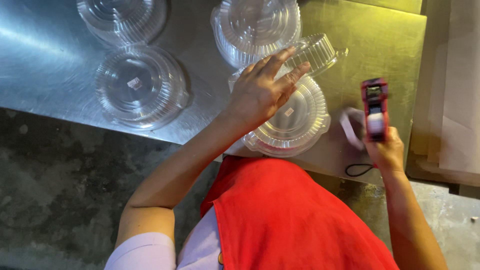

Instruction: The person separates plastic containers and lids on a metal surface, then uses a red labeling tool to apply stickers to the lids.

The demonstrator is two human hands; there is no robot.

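Left hand on the clear lidded container, label gun raised in the right, at the desk's near edge.

Head view: the left hand (260, 92) lies flat, fingers spread wide, on the clear round plastic container (292, 117), which stands at the near edge of the steel desk (45, 60); it clasps nothing. The right hand (385, 150) has its grip closed around the red label gun (375, 107), held above the desk's near right corner, with a paper strip (350, 127) trailing from it. The container overhangs the edge slightly, so a push from the flat hand could tip it off. A tilted clear lid (317, 52) leans beside the fingertips and could get knocked. Three more clear containers (137, 85) stand further in.
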